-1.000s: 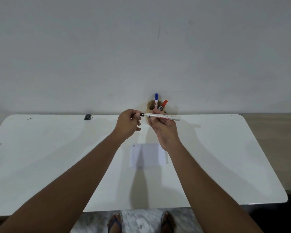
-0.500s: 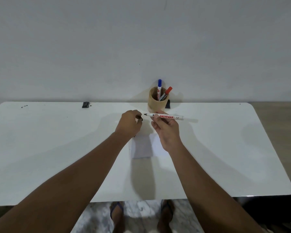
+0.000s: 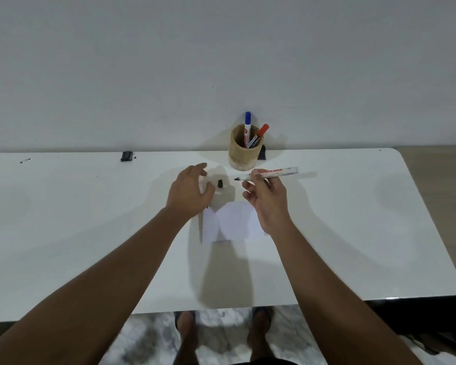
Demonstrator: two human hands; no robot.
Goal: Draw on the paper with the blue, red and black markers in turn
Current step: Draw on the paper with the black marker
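My right hand [image 3: 267,200] holds the uncapped black marker [image 3: 270,173] level above the table, tip pointing left. Its black cap [image 3: 220,183] stands on the table just right of my left hand [image 3: 188,192], whose fingers are spread and hold nothing. The white paper [image 3: 234,219] lies on the table between and below both hands, partly covered by them. The blue marker [image 3: 247,127] and red marker [image 3: 259,135] stand capped in the wooden cup [image 3: 241,155] by the wall.
The white table [image 3: 90,233] runs against a bare wall. A small black object [image 3: 126,156] lies at its far left edge and another [image 3: 262,153] behind the cup. My feet show on the marble floor below the near edge.
The cap came off the black marker. My left hand carried it down, set it on the table and opened. The camera tilted down.
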